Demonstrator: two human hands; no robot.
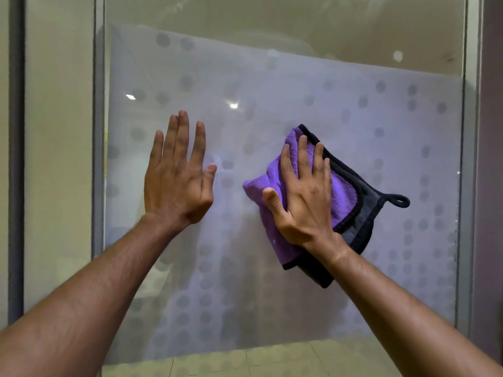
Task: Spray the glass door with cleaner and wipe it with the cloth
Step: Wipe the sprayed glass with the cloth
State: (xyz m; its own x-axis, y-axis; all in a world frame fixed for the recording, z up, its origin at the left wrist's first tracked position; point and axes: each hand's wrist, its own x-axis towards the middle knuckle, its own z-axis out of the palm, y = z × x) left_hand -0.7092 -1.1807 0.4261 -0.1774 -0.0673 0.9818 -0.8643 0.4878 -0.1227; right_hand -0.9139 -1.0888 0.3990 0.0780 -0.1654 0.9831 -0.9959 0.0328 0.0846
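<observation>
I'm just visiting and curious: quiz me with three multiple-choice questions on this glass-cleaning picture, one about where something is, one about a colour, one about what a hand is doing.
1. Where is the cloth?
A. Draped over the left forearm
B. Under the right hand, against the glass door
C. Lying on the floor

2. What colour is the cloth's main face?
A. Purple
B. Yellow
C. White

3. What state is the left hand in?
A. Gripping a spray bottle
B. Clenched in a fist
C. Open and empty, fingers extended

Answers:
1. B: the right hand presses the cloth flat on the frosted, dotted glass door.
2. A: its plush face is purple, edged in black with a grey backing and a hanging loop.
3. C: the left hand is spread at the glass, holding nothing; no spray bottle is in view.
</observation>
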